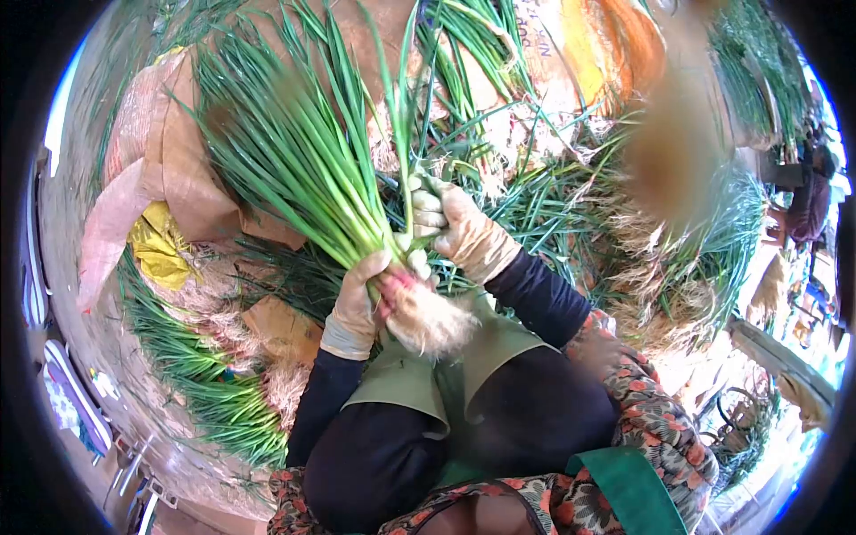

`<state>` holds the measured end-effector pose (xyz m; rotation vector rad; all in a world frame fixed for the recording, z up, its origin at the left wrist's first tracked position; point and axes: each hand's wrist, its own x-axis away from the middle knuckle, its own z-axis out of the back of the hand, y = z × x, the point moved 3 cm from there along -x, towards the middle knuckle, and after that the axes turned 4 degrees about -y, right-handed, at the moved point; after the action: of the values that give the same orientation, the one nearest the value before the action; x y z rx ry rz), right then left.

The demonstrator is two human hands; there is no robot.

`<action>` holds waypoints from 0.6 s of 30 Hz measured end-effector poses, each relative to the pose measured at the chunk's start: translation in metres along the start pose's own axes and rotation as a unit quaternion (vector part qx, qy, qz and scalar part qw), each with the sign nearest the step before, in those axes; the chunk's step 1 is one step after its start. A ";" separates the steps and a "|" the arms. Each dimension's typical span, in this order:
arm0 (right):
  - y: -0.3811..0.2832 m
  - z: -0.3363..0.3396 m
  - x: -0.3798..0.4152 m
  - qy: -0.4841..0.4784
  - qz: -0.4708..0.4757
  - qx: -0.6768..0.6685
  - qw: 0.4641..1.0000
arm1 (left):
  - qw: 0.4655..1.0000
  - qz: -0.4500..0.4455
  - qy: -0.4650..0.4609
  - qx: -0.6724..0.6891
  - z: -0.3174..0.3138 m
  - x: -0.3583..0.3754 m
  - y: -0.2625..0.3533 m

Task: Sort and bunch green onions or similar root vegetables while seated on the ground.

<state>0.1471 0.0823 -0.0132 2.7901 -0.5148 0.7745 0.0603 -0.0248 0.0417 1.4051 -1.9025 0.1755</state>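
The bunch (334,183) tilts above the knees (544,383), roots (432,321) toward the body; the left hand (352,299) wraps its fingers just above them; the right hand (450,227) curls its fingers round a stalk (403,152); firm left, light right should bruise least.

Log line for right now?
left hand: gripping onion bunch above roots | right hand: curled on stalk beside bunch | nearby: other bunches lying at left
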 end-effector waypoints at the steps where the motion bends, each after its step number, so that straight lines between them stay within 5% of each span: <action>1: -0.003 -0.008 -0.002 0.015 -0.011 0.029 0.999 | 0.996 0.009 -0.070 0.047 0.002 0.000 0.001; 3: -0.025 -0.008 -0.002 0.066 0.027 0.068 0.995 | 0.973 -0.034 -0.174 0.150 0.007 0.009 0.010; 4: -0.055 0.026 -0.008 -0.025 0.011 0.047 0.999 | 0.940 -0.066 -0.272 0.196 0.000 0.014 0.026; 5: -0.071 0.024 0.013 -0.032 0.019 0.299 0.953 | 0.916 -0.076 -0.328 0.218 0.012 0.011 0.042; 6: -0.081 0.020 0.028 -0.036 0.025 0.532 0.846 | 0.888 -0.087 -0.382 0.240 0.025 0.008 0.058; 8: -0.073 0.030 0.036 -0.155 -0.104 0.789 0.586 | 0.902 -0.122 -0.330 0.250 0.032 0.007 0.072; 10: -0.121 0.051 0.023 -0.248 -0.009 0.770 0.588 | 0.925 -0.164 -0.210 0.270 -0.006 0.016 0.073; 13: -0.228 -0.019 -0.005 0.069 0.325 0.809 0.485 | 0.952 -0.131 -0.168 0.222 0.007 -0.003 0.056; 14: -0.229 -0.076 0.013 0.205 0.409 0.792 0.404 | 0.956 -0.116 -0.158 0.219 0.004 -0.006 0.052; 16: -0.294 -0.023 -0.040 0.233 0.556 0.773 0.195 | 0.962 -0.123 -0.134 0.203 0.008 -0.010 0.046; 17: -0.301 -0.015 -0.052 0.286 0.341 0.844 0.299 | 0.963 -0.123 -0.138 0.197 0.009 -0.012 0.046; 18: -0.274 -0.037 -0.036 0.275 0.327 0.874 0.230 | 0.966 -0.122 -0.134 0.184 0.012 -0.014 0.047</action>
<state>0.2055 0.3544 -0.0275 -0.3718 0.1954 -1.0671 0.0157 -0.0022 0.0387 1.9863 -1.9564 0.2384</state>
